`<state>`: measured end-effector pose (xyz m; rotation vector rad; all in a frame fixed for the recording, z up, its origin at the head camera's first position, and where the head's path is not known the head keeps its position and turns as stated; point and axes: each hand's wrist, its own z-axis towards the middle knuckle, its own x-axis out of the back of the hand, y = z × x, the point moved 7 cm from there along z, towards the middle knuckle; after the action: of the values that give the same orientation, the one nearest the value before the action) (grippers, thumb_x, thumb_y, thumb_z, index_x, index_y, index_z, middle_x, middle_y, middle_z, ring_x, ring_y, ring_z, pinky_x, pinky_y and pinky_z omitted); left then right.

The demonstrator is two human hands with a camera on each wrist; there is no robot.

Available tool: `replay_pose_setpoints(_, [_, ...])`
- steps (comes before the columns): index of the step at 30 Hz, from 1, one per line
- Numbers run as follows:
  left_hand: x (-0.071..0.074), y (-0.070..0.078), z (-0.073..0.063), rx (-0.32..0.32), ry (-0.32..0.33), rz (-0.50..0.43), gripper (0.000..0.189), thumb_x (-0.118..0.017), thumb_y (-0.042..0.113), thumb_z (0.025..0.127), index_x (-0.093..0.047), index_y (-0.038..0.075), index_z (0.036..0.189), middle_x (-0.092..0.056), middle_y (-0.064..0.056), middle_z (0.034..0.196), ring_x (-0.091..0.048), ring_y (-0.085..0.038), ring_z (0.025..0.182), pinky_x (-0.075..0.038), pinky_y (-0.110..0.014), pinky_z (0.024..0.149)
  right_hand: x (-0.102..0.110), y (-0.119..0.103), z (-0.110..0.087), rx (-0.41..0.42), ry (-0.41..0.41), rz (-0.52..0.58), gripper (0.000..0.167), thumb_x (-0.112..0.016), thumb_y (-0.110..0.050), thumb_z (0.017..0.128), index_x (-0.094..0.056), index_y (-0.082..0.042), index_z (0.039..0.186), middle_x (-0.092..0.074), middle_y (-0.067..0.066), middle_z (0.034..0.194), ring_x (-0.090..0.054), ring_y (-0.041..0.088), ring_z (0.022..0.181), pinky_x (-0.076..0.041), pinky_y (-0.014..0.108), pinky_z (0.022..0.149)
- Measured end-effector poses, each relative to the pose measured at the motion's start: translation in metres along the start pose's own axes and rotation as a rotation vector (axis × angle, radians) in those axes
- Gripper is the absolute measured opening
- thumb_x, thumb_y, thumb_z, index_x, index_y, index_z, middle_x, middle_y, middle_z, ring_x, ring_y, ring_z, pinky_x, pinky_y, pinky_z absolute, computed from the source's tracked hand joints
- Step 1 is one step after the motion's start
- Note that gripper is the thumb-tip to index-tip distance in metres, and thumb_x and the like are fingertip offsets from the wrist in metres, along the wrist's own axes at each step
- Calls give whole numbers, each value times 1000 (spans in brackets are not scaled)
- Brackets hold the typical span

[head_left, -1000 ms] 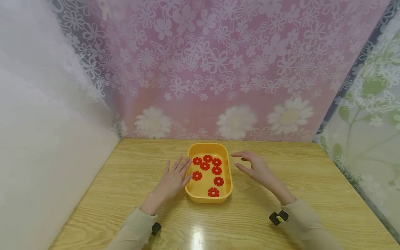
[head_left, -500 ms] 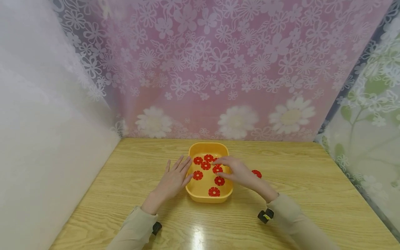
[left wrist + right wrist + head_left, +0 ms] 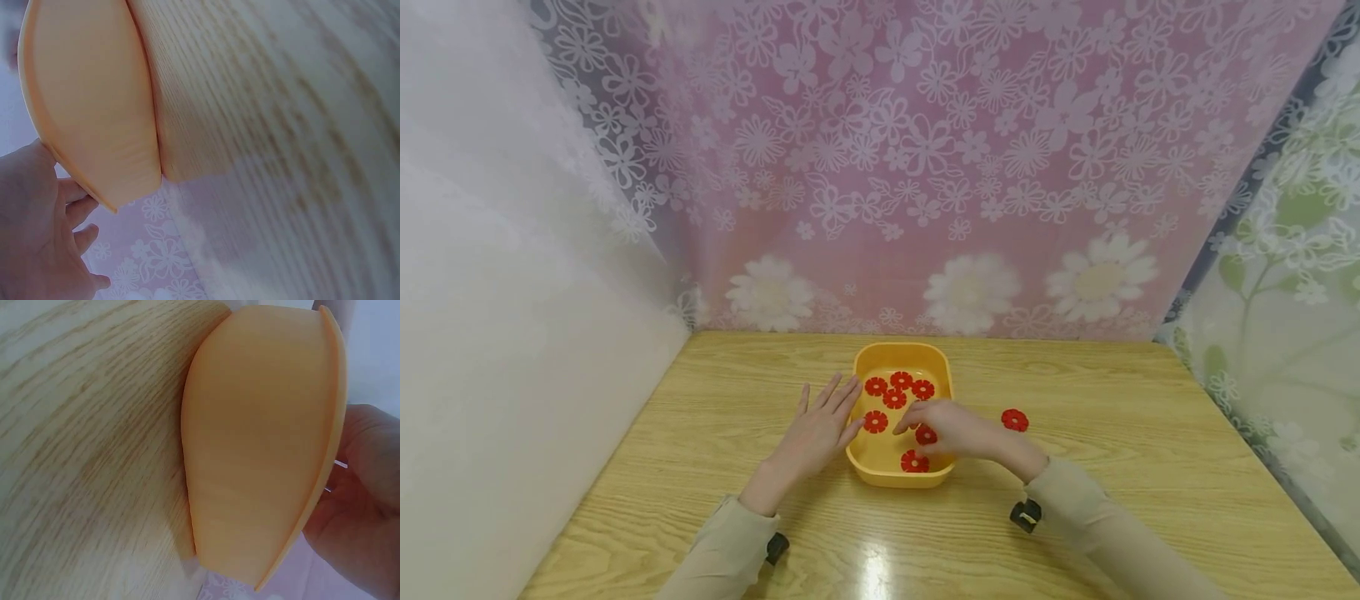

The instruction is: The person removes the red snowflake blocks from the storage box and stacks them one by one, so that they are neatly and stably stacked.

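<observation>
At the far left, a pale wall covering (image 3: 535, 275) is standing beside the wooden table (image 3: 737, 400). A beige left sleeve (image 3: 722, 546) is crossing the near edge, with a black wrist device (image 3: 777, 547) showing beside its cuff. The left hand (image 3: 815, 429) is resting against the left rim of the yellow tray (image 3: 902, 479), its fingers straight and spreading apart (the left wrist view is showing them at the rim too).

The tray is sitting upright on the table, with the red notched discs (image 3: 876, 422) lying on its floor: four are clustering toward the far end, one is lying near the left wall, and others are lying along the right side and near end. The right hand (image 3: 951, 427) is hanging over the right rim, partly covering the discs there; its thumb and forefinger are curving with a gap between them. Whether the fingertips are touching a disc, I cannot tell.

Farther right, a loose red disc (image 3: 1015, 420) is lying on the table, beyond the right forearm.
</observation>
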<state>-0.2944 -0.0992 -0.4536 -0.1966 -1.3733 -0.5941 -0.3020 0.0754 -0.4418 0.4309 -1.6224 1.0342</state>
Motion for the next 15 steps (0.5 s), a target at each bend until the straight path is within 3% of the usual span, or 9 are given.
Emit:
replay_pose_setpoints(6, [1, 1, 0, -6, 4, 11, 61, -47, 39, 108, -31, 11, 160, -30, -6, 165, -19, -30, 155, -9, -68, 119, -8, 1, 6, 8, -77, -8, 32, -83, -11, 85, -74, -8, 115, -71, 3, 111, -65, 17, 91, -53, 24, 79])
replay_pose_setpoints(15, [2, 1, 1, -6, 12, 4, 60, -48, 38, 108, -34, 10, 159, -32, -7, 165, -19, -31, 155, -9, -68, 119, -15, 3, 12, -15, -170, -44, 32, -88, -5, 77, -73, -13, 104, -65, -5, 95, -52, 5, 79, -51, 21, 77])
